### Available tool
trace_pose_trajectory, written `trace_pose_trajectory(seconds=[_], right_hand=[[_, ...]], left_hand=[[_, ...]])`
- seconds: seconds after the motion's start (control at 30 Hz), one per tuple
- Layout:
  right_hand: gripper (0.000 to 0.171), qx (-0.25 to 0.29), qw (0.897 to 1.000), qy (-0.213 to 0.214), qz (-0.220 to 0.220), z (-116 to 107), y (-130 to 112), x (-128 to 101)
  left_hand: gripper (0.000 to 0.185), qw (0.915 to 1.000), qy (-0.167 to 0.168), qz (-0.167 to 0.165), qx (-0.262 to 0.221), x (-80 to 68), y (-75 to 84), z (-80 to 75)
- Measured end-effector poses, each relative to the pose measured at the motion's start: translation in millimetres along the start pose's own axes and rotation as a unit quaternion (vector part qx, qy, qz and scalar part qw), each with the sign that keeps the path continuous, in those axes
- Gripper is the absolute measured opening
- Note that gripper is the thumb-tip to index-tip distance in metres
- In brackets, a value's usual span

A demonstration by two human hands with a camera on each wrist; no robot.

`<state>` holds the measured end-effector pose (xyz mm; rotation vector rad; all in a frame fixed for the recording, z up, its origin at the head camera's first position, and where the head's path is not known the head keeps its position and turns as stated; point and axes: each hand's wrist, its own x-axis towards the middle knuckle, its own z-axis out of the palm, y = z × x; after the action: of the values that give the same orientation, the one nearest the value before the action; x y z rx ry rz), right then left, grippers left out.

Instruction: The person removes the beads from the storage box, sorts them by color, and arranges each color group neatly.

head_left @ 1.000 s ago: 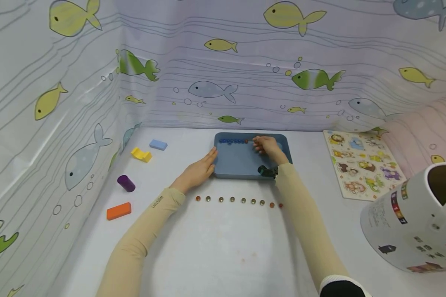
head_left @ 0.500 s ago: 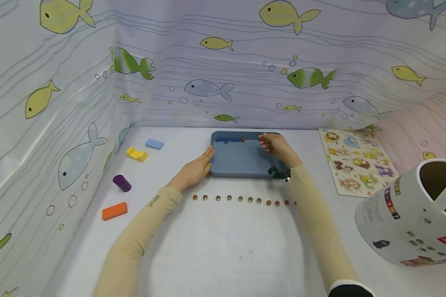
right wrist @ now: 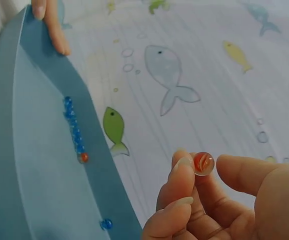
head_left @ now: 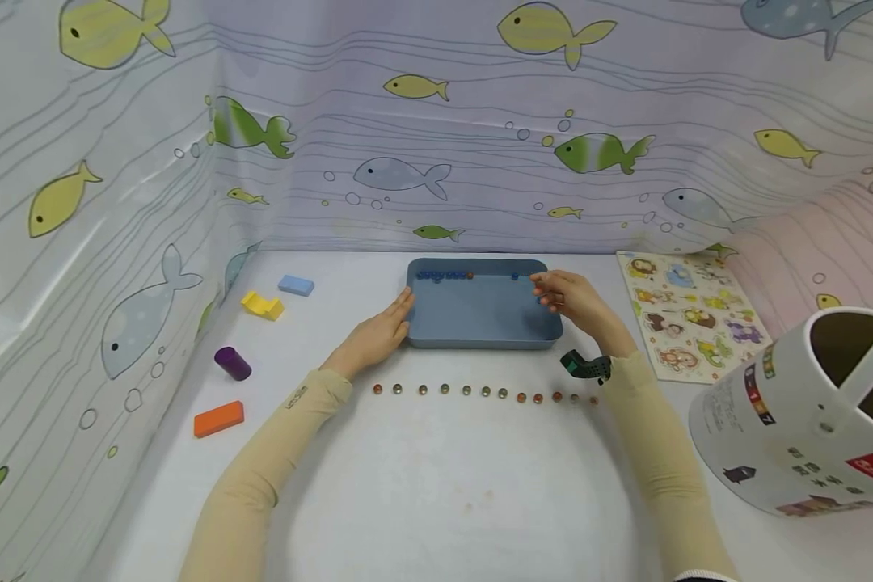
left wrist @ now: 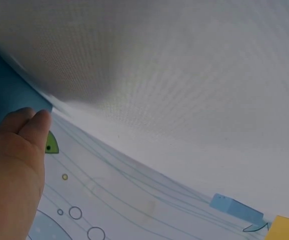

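Observation:
My right hand (head_left: 573, 299) is at the tray's right end in the head view. Its thumb and fingers pinch a clear marble with an orange-red swirl (right wrist: 203, 164), plain in the right wrist view. My left hand (head_left: 374, 335) rests with straight fingers against the left side of the blue-grey tray (head_left: 483, 344). Along the tray's far wall lie several blue marbles (right wrist: 73, 125) in a row, with an orange marble (right wrist: 84, 157) at its end. A lone blue marble (right wrist: 106, 224) lies farther right along that wall.
A line of several orange and clear marbles (head_left: 466, 390) lies in front of the tray. Blue (head_left: 296, 285), yellow (head_left: 263, 305), purple (head_left: 233, 364) and orange (head_left: 219, 419) blocks lie at left. At right are an animal picture board (head_left: 687, 319) and a white bucket (head_left: 764, 436).
My right hand has moved right, from above the tray to its right end. The lone blue marble has come into sight. My left hand stays at the tray's left side.

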<state>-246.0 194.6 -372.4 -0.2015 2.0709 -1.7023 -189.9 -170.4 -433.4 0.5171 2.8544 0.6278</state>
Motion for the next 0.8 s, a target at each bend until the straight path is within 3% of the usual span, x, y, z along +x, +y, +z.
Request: trace_pose_trajectory(seconds=[0.13,0.53,0.67,0.8], right_hand=[[0.052,0.015,1.000,0.013,0.003,-9.7,6.2,-21.2],[0.020,0.021,0.999,0.029,0.019,-35.5,36.0,-76.1],[0.017,0.034,0.999,0.028,0.024,-40.7,54.8,-94.6],[0.025,0.031,0.998,0.035,0.034,-47.7,73.0,-111.5]], left_hand=[[0.056,1.0000,0.000,0.001,0.005,-2.0,0.0,-1.1],[0.056,1.0000,-0.007,-0.001,-0.002,-2.1,3.3,-3.1],[0.056,1.0000,-0.004,0.001,0.003,-1.5,2.6,-1.7],[0.056,1.0000,-0.002,0.002,0.003,-1.1,1.6,-1.6]])
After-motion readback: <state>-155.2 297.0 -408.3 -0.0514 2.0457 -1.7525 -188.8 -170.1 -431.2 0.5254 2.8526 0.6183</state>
